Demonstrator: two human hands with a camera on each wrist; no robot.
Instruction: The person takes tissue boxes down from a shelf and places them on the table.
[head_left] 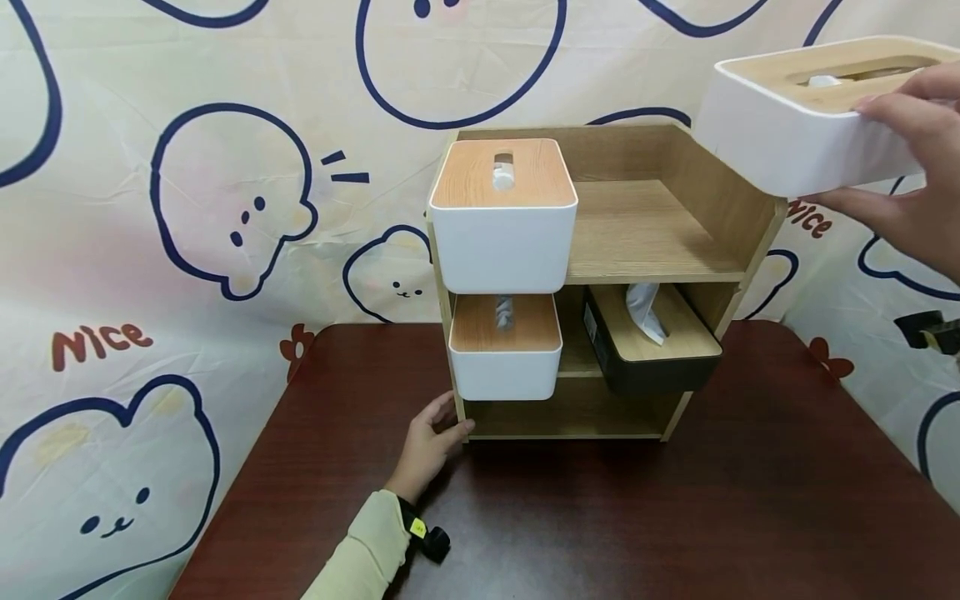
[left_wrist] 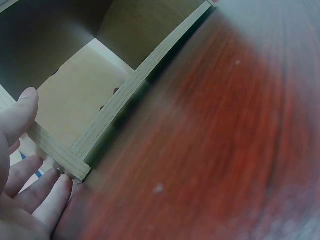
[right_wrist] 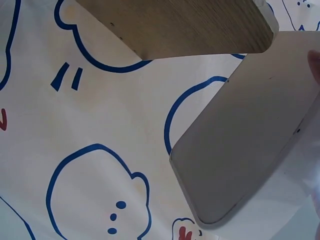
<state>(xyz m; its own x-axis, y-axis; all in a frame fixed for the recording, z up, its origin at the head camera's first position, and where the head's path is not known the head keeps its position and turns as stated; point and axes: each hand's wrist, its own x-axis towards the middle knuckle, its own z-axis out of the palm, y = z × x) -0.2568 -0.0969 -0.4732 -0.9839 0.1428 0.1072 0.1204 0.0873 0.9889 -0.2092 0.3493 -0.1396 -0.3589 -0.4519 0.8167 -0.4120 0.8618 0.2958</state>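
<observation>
In the head view my right hand [head_left: 918,158] grips a white tissue box [head_left: 783,146] with a pale wood lid, raised at the upper right. Its grey-looking underside [right_wrist: 245,135] fills much of the right wrist view, where only bits of the hand show. At the bottom left corner of a wooden shelf unit [head_left: 652,229], my left hand [head_left: 427,446] holds the side panel. The left wrist view has the thumb [left_wrist: 25,107] on the inner side of that panel and the other fingers [left_wrist: 50,197] on its outer side.
One white tissue box [head_left: 502,250] sits on the shelf's top left, with a smaller white tissue box [head_left: 504,375] below it. A black tissue box [head_left: 660,375] juts from the middle right compartment. The unit stands on a dark red table [head_left: 600,517] before a patterned cloth [head_left: 247,350].
</observation>
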